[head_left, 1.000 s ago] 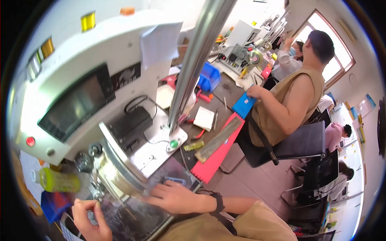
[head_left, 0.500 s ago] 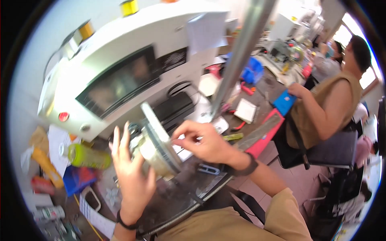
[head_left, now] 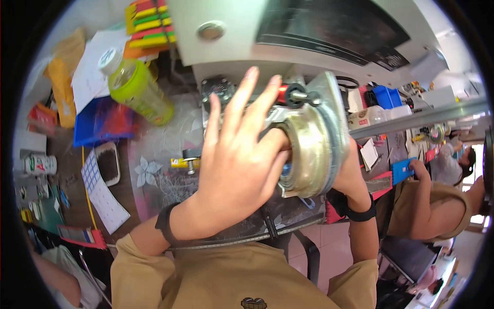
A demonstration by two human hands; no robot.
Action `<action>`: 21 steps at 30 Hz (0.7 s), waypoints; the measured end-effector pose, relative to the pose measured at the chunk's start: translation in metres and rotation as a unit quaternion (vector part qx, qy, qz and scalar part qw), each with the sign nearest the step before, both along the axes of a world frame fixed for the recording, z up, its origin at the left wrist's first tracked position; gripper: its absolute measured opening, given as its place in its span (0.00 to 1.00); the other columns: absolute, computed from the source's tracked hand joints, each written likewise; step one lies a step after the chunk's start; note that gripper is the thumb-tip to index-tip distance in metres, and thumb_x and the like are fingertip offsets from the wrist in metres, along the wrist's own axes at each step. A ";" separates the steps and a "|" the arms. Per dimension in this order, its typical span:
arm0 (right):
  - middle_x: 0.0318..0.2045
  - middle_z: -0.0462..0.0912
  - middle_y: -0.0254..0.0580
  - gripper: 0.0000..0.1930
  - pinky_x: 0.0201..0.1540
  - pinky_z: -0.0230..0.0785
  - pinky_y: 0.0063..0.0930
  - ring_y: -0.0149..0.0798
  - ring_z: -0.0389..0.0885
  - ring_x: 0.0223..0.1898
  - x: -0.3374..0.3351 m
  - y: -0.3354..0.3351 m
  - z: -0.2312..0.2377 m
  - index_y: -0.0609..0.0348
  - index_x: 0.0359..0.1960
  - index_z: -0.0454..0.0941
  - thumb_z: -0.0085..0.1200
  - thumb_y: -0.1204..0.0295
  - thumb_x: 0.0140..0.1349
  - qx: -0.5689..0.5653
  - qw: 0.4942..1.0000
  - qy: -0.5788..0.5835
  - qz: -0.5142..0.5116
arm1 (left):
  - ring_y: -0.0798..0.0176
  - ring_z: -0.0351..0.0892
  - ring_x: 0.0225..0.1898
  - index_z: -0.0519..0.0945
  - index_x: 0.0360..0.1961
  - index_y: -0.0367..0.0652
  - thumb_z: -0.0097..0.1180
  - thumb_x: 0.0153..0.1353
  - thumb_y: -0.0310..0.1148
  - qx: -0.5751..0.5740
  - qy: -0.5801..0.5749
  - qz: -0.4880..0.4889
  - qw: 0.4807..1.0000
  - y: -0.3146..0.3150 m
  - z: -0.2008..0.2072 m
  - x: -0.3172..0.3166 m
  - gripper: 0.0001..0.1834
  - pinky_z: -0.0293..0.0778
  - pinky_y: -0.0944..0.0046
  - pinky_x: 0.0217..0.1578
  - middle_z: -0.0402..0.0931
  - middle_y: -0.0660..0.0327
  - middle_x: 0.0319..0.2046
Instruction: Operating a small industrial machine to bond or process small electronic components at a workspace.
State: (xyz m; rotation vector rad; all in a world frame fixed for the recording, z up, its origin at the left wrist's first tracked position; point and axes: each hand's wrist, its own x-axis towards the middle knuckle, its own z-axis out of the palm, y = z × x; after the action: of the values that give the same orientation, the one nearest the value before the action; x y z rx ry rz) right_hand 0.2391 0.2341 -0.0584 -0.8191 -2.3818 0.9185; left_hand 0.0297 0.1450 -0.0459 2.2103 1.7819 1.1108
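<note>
A wide roll of yellowish, see-through film [head_left: 311,149] stands on edge above the work table, with a clear round disc [head_left: 333,110] along its right side. My left hand [head_left: 234,167] is left of the roll. Its thumb and index finger come together at the roll's core, where their tips are hidden, while the other fingers stretch upward, spread. My right hand [head_left: 352,172] is behind the disc on the right; the disc and roll cover its fingers. Just beyond the roll sits a black and red roller fitting [head_left: 296,97] with a metal shaft end.
A white machine [head_left: 231,46] with a dark screen stands behind. Left are a green drink bottle [head_left: 139,92], a blue bin [head_left: 95,123] and a small tray [head_left: 107,164]. A metal pole [head_left: 422,119] crosses at right, near a seated co-worker [head_left: 432,211].
My view has turned toward the left and down. My left hand has brought its thumb and index finger to the roll's core; my right hand has gone behind the disc.
</note>
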 end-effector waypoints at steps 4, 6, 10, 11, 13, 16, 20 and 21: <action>0.43 0.86 0.42 0.28 0.48 0.75 0.32 0.34 0.85 0.43 0.007 -0.004 -0.001 0.63 0.48 0.81 0.75 0.70 0.42 -0.007 1.000 0.008 -0.005 | 0.37 0.51 0.72 0.76 0.27 0.40 0.65 0.47 0.27 0.004 -0.005 0.001 1.000 -0.002 -0.001 -0.001 0.09 0.58 0.24 0.60 0.62 0.48 0.68; 0.43 0.86 0.42 0.28 0.47 0.75 0.31 0.33 0.84 0.41 0.008 -0.002 0.003 0.63 0.48 0.80 0.75 0.70 0.42 0.011 1.000 -0.001 0.016 | 0.37 0.51 0.72 0.76 0.28 0.40 0.64 0.49 0.28 0.002 -0.009 0.001 1.000 -0.003 -0.002 -0.002 0.08 0.57 0.24 0.60 0.61 0.48 0.68; 0.42 0.85 0.42 0.27 0.46 0.74 0.30 0.33 0.83 0.40 0.011 -0.003 -0.002 0.63 0.48 0.79 0.74 0.71 0.45 0.004 1.000 0.007 0.002 | 0.40 0.51 0.73 0.75 0.27 0.39 0.65 0.49 0.27 0.005 -0.004 -0.002 1.000 -0.002 -0.003 -0.001 0.09 0.56 0.25 0.61 0.61 0.49 0.69; 0.42 0.85 0.42 0.27 0.46 0.74 0.30 0.34 0.84 0.41 0.011 -0.003 -0.001 0.64 0.49 0.79 0.74 0.71 0.45 0.020 1.000 -0.011 0.006 | 0.41 0.51 0.73 0.75 0.28 0.39 0.65 0.49 0.26 0.006 -0.007 0.000 1.000 -0.003 -0.004 -0.002 0.09 0.55 0.25 0.62 0.61 0.50 0.69; 0.43 0.85 0.44 0.28 0.47 0.74 0.31 0.35 0.84 0.42 0.009 -0.007 -0.001 0.64 0.50 0.79 0.74 0.70 0.45 0.012 1.000 -0.013 -0.017 | 0.40 0.50 0.73 0.75 0.28 0.40 0.64 0.50 0.26 0.001 -0.005 -0.002 1.000 -0.003 -0.004 -0.001 0.09 0.55 0.24 0.62 0.61 0.50 0.69; 0.43 0.86 0.43 0.29 0.48 0.74 0.31 0.35 0.84 0.42 0.011 -0.002 -0.005 0.64 0.50 0.79 0.74 0.70 0.44 0.052 0.998 -0.035 -0.026 | 0.40 0.50 0.73 0.75 0.27 0.40 0.64 0.50 0.26 0.003 -0.001 0.003 1.000 0.000 -0.004 0.003 0.08 0.54 0.24 0.62 0.61 0.50 0.69; 0.26 0.85 0.47 0.08 0.30 0.72 0.31 0.45 0.84 0.26 -0.002 -0.006 -0.001 0.63 0.31 0.83 0.65 0.77 0.49 0.032 0.997 0.069 -0.020 | 0.39 0.50 0.73 0.75 0.27 0.40 0.63 0.51 0.27 0.012 0.006 0.004 1.000 0.000 -0.005 0.003 0.08 0.54 0.23 0.62 0.60 0.49 0.69; 0.45 0.85 0.44 0.29 0.49 0.74 0.33 0.38 0.84 0.44 0.008 -0.002 -0.005 0.64 0.50 0.79 0.74 0.71 0.44 0.024 0.999 -0.021 -0.016 | 0.39 0.50 0.73 0.75 0.27 0.41 0.63 0.51 0.27 0.014 0.003 0.004 1.000 -0.001 -0.006 0.001 0.07 0.53 0.23 0.62 0.61 0.49 0.69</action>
State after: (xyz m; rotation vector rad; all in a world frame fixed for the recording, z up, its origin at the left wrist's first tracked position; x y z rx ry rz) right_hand 0.2469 0.2322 -0.0633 -0.8635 -2.4089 0.8368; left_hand 0.0309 0.1438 -0.0514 2.2255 1.7904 1.1402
